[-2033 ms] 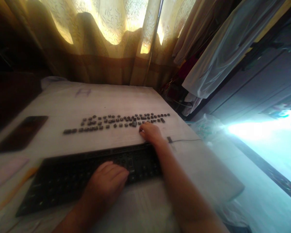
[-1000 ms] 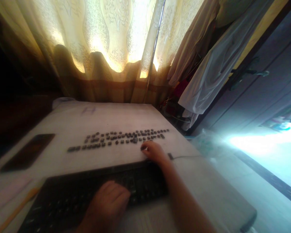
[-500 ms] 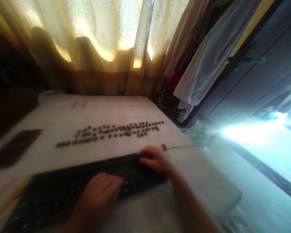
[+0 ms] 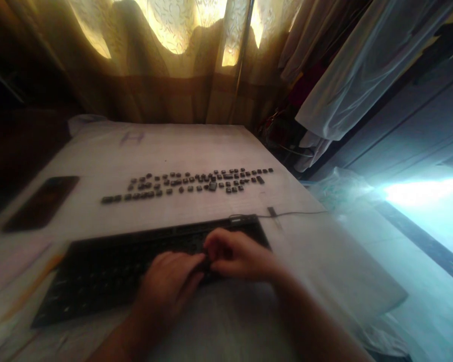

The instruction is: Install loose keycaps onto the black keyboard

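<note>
A black keyboard [image 4: 109,266] lies slanted across the near part of the white table. Over its right half my two hands meet, fingertip to fingertip. My left hand [image 4: 171,281] has its fingers pressed together around something small and dark. The fingers of my right hand [image 4: 236,254] are curled in a pinch at the same spot, and what they hold is hidden. Beyond the keyboard, several loose black keycaps [image 4: 212,186] sit in uneven rows.
A dark phone-like slab [image 4: 41,203] lies at the left, with an orange stick-like tool [image 4: 33,286] nearer. The cable [image 4: 298,212] runs off the table's right side past a small dark piece [image 4: 272,211]. Curtains [image 4: 173,90] hang behind; a plastic bag [image 4: 335,193] is at the right.
My right hand has moved left from the keyboard's upper right part and now meets my left hand. My left fingers have closed together. The camera view has tilted down.
</note>
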Demonstrator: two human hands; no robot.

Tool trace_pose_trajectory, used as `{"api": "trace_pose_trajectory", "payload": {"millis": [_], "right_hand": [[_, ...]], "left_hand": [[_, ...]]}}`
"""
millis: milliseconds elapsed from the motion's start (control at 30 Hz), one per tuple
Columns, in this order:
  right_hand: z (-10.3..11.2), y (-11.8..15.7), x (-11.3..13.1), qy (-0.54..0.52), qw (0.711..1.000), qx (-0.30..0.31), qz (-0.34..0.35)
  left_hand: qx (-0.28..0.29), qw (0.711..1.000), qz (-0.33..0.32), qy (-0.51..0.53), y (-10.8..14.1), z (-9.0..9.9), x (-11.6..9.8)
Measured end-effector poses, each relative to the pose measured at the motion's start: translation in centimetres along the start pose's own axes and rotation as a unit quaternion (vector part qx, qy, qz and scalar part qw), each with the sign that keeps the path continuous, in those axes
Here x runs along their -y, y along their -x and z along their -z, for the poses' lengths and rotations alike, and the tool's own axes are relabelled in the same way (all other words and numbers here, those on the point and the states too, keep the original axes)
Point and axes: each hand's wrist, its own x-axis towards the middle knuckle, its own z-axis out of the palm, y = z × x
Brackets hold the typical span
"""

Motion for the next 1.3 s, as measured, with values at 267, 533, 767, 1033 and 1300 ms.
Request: {"api": "trace_pose_trajectory", "payload": {"millis": [267, 533, 767, 1033, 1300], "right_hand": [[-0.7, -0.3, 0.3, -0.039, 0.999, -0.022, -0.011], [-1.4, -0.5, 0.1, -0.067, 0.996, -0.052, -0.010], [-1.4, -0.1, 0.1, 0.059, 0.993, -0.073, 0.070], [-1.4, 0.0, 0.1, 0.274, 0.942, -0.072, 0.179], [-1.6, 0.3, 0.0, 0.250, 0.949, -0.081, 0.176]], "left_hand": [[-0.020, 0.995, 0.072, 0.065, 0.4, 0.0, 0.2], [-0.040, 0.989, 0.119, 0.079, 0.3, 0.1, 0.0], [-0.014, 0.979, 0.170, 0.112, 0.4, 0.4, 0.0], [-0.002, 0.966, 0.202, 0.162, 0.8, 0.2, 0.6], [0.005, 0.973, 0.180, 0.141, 0.6, 0.5, 0.5]]}}
